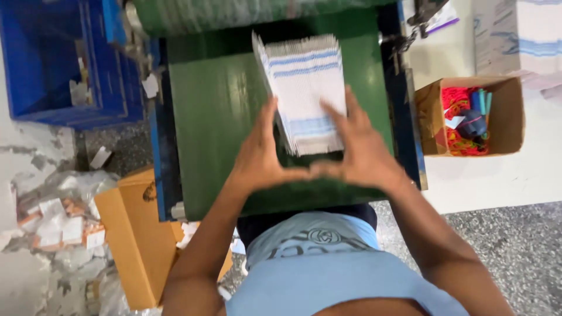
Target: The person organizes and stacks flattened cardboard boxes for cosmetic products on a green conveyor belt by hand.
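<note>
On the green belt [216, 117] of a packing machine, a person squares up a stack of flat white bags [304, 88] with blue stripes. Left of the belt sits a blue plastic crate [64, 64], and below it on the floor a heap of paper scraps [55, 225] beside a tan cardboard box [137, 246]. At the belt's near end the left hand [260, 155] lies open, palm toward the stack's left edge, thumb tip meeting the thumb of the right hand [357, 149], which spreads its fingers against the stack's right and near edges. Both hands cup the stack rather than clamp it. The bags look light, thin and flexible, likely to slide and fan apart, so a firm hold across both long edges or under the near end seems safest. Right of the belt, an open carton [509, 117] holds red rubber bands [459, 140] and small dark items too blurred to name. The stack's far end runs under the machine's roller [246, 14], and its underside is hidden.
</note>
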